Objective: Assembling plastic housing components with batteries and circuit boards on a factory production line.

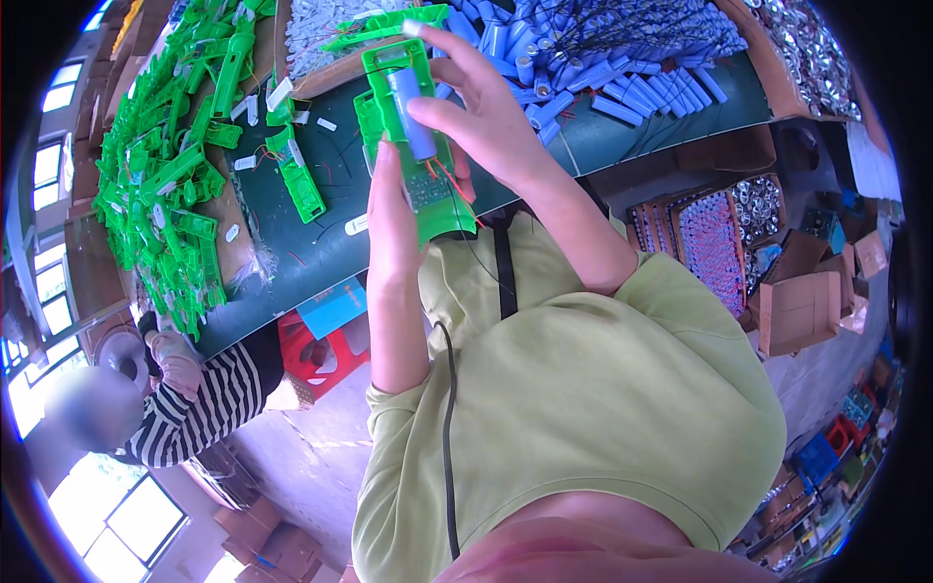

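Observation:
My left hand is closed round an open green plastic housing, its thumb along the left edge. Inside the housing lies a blue cylindrical battery, with a green circuit board and thin red and black wires below it. My right hand reaches over from the right, its thumb pressed on the battery and its index finger stretched past the housing's far end. Some of its other fingers are hidden behind the housing. Another green housing with wires lies on the table to the left.
Many green housings are heaped at the left of the dark green table. Blue batteries pile up at the back, beside a box of pale parts. A person in a striped top is at lower left. Cartons stand at right.

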Demonstrator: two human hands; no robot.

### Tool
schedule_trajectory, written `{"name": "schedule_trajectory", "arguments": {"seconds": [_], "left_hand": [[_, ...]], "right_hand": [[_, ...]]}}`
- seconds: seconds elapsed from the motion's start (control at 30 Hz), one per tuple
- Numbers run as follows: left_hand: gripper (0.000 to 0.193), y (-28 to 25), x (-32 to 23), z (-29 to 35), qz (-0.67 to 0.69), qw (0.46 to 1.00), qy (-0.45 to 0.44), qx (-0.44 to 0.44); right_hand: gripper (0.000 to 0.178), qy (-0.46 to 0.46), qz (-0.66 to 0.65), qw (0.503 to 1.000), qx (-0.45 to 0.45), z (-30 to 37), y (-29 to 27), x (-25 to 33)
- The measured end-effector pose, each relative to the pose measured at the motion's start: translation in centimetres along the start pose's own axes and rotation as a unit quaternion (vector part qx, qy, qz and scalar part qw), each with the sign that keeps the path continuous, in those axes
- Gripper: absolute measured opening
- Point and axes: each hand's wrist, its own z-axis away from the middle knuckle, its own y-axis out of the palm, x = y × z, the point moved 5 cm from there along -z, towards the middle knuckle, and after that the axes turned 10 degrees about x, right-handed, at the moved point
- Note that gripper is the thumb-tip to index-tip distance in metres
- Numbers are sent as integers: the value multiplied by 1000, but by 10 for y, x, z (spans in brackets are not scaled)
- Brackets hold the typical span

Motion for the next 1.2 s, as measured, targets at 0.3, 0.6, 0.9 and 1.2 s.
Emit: {"name": "schedule_trajectory", "arguments": {"seconds": [0.3, 0.6, 0.9, 1.2], "left_hand": [[55, 5, 14, -2, 13, 999, 0, -31], [51, 12, 12, 14, -76, 996, 47, -3], [51, 11, 17, 18, -28, 999, 1, 23], [55, 6, 14, 17, 18, 996, -40, 78]], "right_hand": [[60, -15, -3, 1000, -3, 16, -6, 12], [37, -223, 308, 925, 12, 24, -3, 44], [13, -220, 312, 924, -11, 25, -11, 40], [34, -171, 39, 984, 23, 21, -22, 28]]}}
